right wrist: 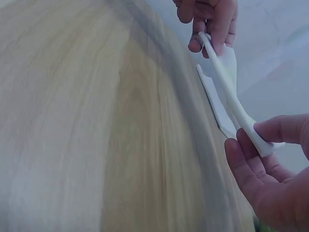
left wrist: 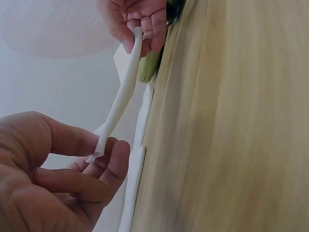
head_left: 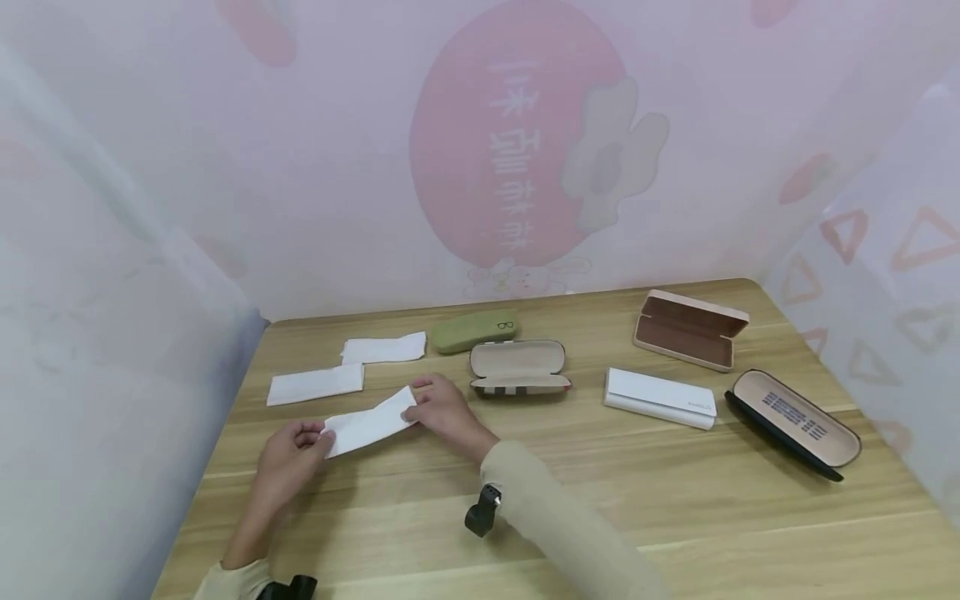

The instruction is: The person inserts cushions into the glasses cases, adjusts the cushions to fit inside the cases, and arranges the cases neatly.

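Observation:
Between both hands a folded white cloth [head_left: 371, 423] is held up above the table, one end in each. My left hand [head_left: 288, 462] pinches its left end between thumb and fingers, as the left wrist view shows up close. At the other end my right hand [head_left: 446, 415] grips it with the thumb on the near face and fingers behind, also seen in the right wrist view. The cloth [right wrist: 234, 99] sags slightly in the middle. Behind it on the table lie two more folded white cloths, one at the left [head_left: 315, 385] and one farther back [head_left: 384, 348].
A green glasses case [head_left: 474, 331] stands shut at the back. Beside it lies an opened case with a plaid outside [head_left: 519, 367]. To the right are a shut white case [head_left: 660, 397], an opened brown-lined case [head_left: 688, 332] and an opened black case [head_left: 797, 421]. Walls enclose the table [head_left: 420, 533].

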Demonstrator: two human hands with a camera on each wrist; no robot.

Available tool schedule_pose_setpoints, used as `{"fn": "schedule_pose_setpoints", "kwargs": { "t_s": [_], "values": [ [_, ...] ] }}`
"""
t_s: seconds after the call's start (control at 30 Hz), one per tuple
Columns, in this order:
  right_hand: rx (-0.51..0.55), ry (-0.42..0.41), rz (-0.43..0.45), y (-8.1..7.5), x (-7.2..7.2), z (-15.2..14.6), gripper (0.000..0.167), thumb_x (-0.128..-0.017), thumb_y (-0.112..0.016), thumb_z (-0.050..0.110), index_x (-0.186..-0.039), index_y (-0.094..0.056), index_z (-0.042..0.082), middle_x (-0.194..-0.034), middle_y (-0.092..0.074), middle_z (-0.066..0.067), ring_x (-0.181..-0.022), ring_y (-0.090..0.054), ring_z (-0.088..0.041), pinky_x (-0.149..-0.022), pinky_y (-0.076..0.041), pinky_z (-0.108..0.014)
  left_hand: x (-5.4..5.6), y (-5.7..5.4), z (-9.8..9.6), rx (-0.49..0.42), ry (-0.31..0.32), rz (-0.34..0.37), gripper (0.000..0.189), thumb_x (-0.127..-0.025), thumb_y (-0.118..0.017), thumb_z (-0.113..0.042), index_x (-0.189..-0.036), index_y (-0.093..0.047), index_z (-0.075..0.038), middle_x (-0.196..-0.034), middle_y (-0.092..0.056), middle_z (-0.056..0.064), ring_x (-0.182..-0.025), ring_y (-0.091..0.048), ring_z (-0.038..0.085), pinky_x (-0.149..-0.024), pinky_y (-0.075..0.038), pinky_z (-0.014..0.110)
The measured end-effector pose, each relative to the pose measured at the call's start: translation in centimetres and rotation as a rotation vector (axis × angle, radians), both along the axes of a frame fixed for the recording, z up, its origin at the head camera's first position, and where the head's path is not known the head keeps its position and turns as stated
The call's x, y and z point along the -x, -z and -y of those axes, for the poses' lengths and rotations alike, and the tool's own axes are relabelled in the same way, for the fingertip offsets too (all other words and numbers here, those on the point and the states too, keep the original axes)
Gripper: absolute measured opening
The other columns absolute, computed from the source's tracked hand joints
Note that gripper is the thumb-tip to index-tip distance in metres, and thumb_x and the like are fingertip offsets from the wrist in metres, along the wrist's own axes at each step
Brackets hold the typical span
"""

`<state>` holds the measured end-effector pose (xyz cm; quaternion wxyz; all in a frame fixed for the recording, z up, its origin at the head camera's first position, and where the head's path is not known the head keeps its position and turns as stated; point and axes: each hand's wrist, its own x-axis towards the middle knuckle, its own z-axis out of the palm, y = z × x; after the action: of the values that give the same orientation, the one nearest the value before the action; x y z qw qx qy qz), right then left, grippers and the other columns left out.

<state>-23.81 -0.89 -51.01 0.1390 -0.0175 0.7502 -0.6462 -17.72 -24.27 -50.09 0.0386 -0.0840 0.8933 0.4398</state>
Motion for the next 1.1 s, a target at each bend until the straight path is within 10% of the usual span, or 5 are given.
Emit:
{"fn": "schedule_pose_setpoints", "kwargs": {
  "t_s": [0.7, 1.1],
  "values": [
    [0.004, 0.057, -0.078, -1.3, -0.1, -5.9, 0.060, -0.083, -0.073, -0.006, -0.138, -0.051, -0.001, -0.090, -0.071, -0.012, -0.076, -0.064, -0.016, -0.084, -0.061, -0.045, 2.3, -0.9, -5.6, -0.145, 0.066, -0.132, 0.026, -0.098, -0.066, -0.013, -0.116, -0.063, 0.006, -0.100, -0.067, 0.014, -0.084, -0.059, 0.008, -0.073, -0.050, 0.015],
    [-0.120, 0.113, -0.161, -2.1, -0.3, -9.9, 0.057, -0.081, -0.075, -0.001, -0.135, -0.055, 0.000, -0.092, -0.075, -0.013, -0.076, -0.063, -0.013, -0.071, -0.053, -0.024, 4.2, -0.6, -9.8, -0.155, 0.091, -0.189, 0.020, -0.094, -0.068, -0.007, -0.109, -0.067, 0.006, -0.096, -0.071, 0.016, -0.084, -0.060, 0.011, -0.073, -0.049, 0.015]
  ]
}}
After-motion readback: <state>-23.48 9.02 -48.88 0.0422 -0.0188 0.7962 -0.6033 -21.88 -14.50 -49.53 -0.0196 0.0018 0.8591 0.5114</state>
